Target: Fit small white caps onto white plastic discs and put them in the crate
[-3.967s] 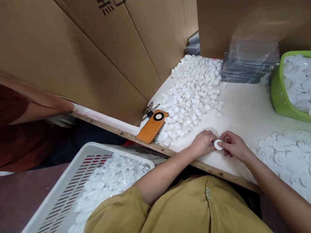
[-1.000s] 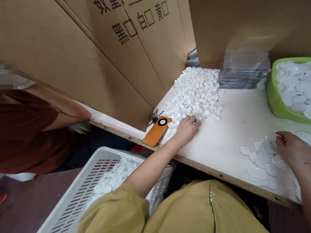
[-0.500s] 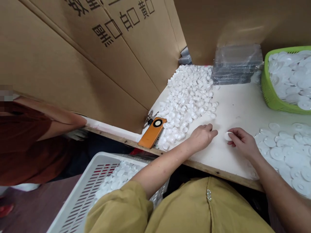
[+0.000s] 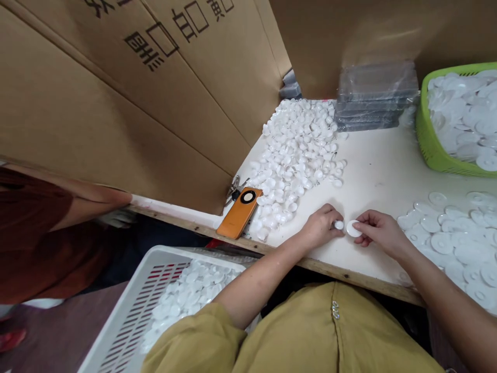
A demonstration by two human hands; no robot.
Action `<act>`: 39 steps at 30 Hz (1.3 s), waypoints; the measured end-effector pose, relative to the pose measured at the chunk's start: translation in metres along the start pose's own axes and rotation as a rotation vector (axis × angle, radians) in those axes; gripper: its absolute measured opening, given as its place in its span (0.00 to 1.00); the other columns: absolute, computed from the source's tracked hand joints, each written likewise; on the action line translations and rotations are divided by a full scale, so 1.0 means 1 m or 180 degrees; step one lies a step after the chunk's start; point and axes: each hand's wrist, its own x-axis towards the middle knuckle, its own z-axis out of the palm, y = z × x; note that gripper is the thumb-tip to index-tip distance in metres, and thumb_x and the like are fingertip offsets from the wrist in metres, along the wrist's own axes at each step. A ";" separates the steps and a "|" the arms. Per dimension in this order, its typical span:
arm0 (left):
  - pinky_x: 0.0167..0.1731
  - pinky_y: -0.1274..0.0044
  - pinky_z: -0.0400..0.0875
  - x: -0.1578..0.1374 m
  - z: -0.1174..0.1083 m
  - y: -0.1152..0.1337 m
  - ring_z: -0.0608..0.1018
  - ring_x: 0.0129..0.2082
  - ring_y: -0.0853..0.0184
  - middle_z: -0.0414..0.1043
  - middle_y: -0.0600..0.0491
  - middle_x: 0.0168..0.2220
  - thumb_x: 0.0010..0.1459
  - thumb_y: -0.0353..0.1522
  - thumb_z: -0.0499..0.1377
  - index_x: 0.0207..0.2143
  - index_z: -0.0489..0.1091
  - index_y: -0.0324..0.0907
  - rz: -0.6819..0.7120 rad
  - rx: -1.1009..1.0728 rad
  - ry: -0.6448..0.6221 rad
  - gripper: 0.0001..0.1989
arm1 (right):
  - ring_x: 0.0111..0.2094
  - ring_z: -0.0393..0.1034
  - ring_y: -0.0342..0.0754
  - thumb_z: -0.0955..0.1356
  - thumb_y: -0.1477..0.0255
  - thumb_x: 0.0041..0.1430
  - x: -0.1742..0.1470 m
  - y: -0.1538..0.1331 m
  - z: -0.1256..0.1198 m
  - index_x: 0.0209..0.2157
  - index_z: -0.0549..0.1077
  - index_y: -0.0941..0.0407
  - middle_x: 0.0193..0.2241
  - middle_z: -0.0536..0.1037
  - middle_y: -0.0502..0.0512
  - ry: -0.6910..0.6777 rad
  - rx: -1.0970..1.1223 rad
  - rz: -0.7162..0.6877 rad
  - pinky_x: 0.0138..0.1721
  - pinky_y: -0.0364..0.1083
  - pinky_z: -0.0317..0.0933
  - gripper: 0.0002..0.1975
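Observation:
Over the white tabletop (image 4: 373,176), my left hand (image 4: 321,226) is closed on a small white round cap (image 4: 339,225), pinched at the fingertips. Just to its right, my right hand (image 4: 378,230) grips a larger white disc (image 4: 353,228) between thumb and fingers. The two pieces are close together, with a narrow gap between them. A heap of small white caps (image 4: 295,150) lies beyond my left hand. Flat white discs (image 4: 446,238) are spread to the right of my right hand.
An orange phone (image 4: 238,213) and keys (image 4: 234,186) lie beside the cardboard panel (image 4: 186,119). Plastic-wrapped grey slabs (image 4: 373,98) and a green basket (image 4: 425,140) of discs stand behind. Below the edge is a white basket (image 4: 128,311). Another person's arm (image 4: 93,199) shows at left.
My right hand has brought the disc left, nearer my left hand. A small cap now shows in my left fingertips. The view has shifted slightly.

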 end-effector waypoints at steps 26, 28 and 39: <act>0.32 0.78 0.64 0.024 -0.039 0.000 0.71 0.32 0.68 0.66 0.54 0.33 0.48 0.36 0.67 0.37 0.70 0.41 -0.0198 -0.0281 -0.0994 0.15 | 0.15 0.69 0.43 0.69 0.68 0.55 0.033 -0.022 0.026 0.28 0.63 0.55 0.15 0.73 0.47 -0.0394 -0.1392 0.0672 0.13 0.38 0.56 0.10; 0.31 0.78 0.63 0.031 -0.038 0.000 0.71 0.32 0.68 0.66 0.54 0.33 0.46 0.36 0.68 0.36 0.69 0.40 -0.0203 -0.0113 -0.1106 0.17 | 0.14 0.68 0.43 0.69 0.69 0.56 0.034 -0.023 0.026 0.28 0.62 0.54 0.15 0.73 0.46 -0.0364 -0.1527 0.0649 0.14 0.38 0.55 0.10; 0.34 0.78 0.65 0.005 -0.033 0.011 0.69 0.34 0.69 0.63 0.55 0.34 0.50 0.32 0.61 0.30 0.64 0.41 0.0068 -0.0497 -0.0620 0.08 | 0.15 0.65 0.41 0.67 0.67 0.58 0.014 -0.021 0.032 0.28 0.63 0.54 0.19 0.72 0.44 -0.0413 -0.1448 -0.0266 0.18 0.40 0.58 0.09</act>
